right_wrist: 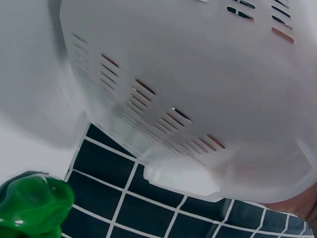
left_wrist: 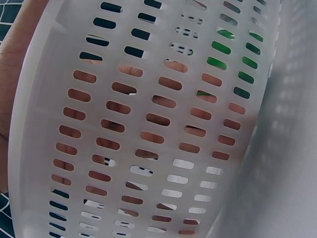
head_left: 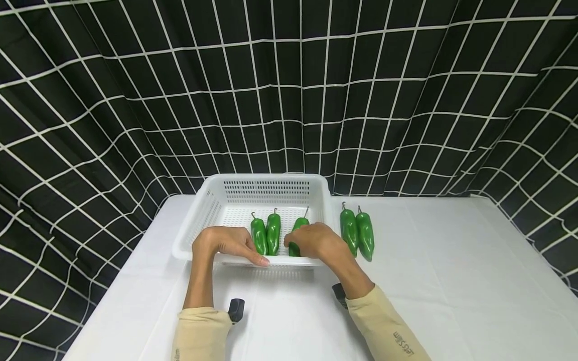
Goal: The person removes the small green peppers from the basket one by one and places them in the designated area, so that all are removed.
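A white slotted plastic basket (head_left: 275,177) sits on the table. Over its front rim, my left hand (head_left: 230,241) grips the wall, thumb outside along the rim; through the slots in the left wrist view its fingers show inside the basket (left_wrist: 34,148). My right hand (head_left: 316,239) reaches over the front right and holds a green pepper (head_left: 300,221) upright inside, partly covered by the fingers. To its left, two green peppers, one (head_left: 258,233) beside the other (head_left: 273,231), lie side by side in the basket, stems away from me.
Right of the basket, two more green peppers, a left one (head_left: 348,228) and a right one (head_left: 365,235), lie together on the white tablecloth (head_left: 451,281). Behind the table hangs a black curtain (head_left: 311,105) with a white grid.
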The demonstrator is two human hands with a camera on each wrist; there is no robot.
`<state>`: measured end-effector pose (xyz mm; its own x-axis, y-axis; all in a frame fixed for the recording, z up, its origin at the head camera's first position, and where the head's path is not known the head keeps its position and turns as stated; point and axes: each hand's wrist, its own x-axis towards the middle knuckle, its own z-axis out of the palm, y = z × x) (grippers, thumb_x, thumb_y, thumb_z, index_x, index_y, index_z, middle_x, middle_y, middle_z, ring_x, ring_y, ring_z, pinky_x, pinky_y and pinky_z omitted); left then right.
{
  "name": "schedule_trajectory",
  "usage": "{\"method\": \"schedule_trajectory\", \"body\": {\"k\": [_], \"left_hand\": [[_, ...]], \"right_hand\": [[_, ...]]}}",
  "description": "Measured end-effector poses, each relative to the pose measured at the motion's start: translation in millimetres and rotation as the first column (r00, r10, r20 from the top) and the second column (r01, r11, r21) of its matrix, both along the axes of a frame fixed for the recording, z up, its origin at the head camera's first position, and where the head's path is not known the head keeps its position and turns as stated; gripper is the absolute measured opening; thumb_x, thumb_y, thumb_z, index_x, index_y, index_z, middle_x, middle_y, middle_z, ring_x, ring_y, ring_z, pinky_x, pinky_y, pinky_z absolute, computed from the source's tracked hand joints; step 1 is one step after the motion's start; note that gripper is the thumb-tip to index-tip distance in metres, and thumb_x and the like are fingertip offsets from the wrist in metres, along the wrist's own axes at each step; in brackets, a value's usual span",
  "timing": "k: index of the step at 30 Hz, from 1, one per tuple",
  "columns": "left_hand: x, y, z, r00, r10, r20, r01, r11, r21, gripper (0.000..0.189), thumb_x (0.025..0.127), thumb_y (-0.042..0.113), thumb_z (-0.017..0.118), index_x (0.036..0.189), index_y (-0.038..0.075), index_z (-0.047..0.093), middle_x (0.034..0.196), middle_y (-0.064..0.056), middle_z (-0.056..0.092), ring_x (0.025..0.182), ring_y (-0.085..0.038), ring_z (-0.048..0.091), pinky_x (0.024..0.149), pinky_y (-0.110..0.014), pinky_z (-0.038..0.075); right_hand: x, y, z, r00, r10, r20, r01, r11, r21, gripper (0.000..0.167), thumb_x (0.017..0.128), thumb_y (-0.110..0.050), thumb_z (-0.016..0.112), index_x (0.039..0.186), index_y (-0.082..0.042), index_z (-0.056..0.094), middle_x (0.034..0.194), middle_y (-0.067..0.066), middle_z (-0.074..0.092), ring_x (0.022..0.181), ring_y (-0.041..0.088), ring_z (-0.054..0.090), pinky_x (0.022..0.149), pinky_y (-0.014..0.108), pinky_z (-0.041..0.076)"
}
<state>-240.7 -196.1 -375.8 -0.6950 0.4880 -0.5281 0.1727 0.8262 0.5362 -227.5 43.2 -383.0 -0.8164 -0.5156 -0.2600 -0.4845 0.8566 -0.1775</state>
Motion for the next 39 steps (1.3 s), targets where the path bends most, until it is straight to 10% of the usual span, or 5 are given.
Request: {"method": "schedule_trajectory", "body": {"k": [16,30,39], "left_hand": [[1.2,-0.5,1.1,1.0,-0.003,-0.002,0.003,1.0,-0.004,0.049,0.079,0.063,0.078,0.055,0.027,0.056,0.055,0.013,0.034,0.062,-0.006,0.028,0.061,-0.025,0.028],[0.2,-1.4,-0.5,1.0,-0.007,0.003,0.007,1.0,0.018,0.045,0.08,0.063,0.079,0.063,0.021,0.069,0.057,0.012,0.034,0.063,-0.006,0.027,0.062,-0.025,0.028],[0.5,-1.1,-0.9,1.0,-0.013,0.014,0.012,1.0,0.027,0.046,0.081,0.063,0.078,0.062,0.022,0.067,0.056,0.012,0.032,0.062,-0.005,0.024,0.059,-0.025,0.025]], "right_hand": [[-4.8,0.3,0.1,0.999,0.012,-0.039,-0.015,0.996,-0.085,0.017,0.099,0.003,0.054,0.095,-0.009,0.066,0.074,0.004,0.053,0.068,0.017,0.051,0.065,0.032,0.044],[-2.8,-4.5,-2.3,0.997,0.024,-0.07,-0.024,1.0,-0.005,0.019,0.098,-0.013,0.063,0.109,-0.014,0.079,0.084,0.003,0.073,0.076,0.019,0.062,0.095,0.049,0.056],[-2.7,-3.7,-2.0,0.996,0.025,-0.08,-0.03,0.998,-0.057,0.018,0.095,-0.007,0.064,0.08,-0.014,0.071,0.065,0.0,0.057,0.063,0.016,0.051,0.07,0.038,0.051]]}}
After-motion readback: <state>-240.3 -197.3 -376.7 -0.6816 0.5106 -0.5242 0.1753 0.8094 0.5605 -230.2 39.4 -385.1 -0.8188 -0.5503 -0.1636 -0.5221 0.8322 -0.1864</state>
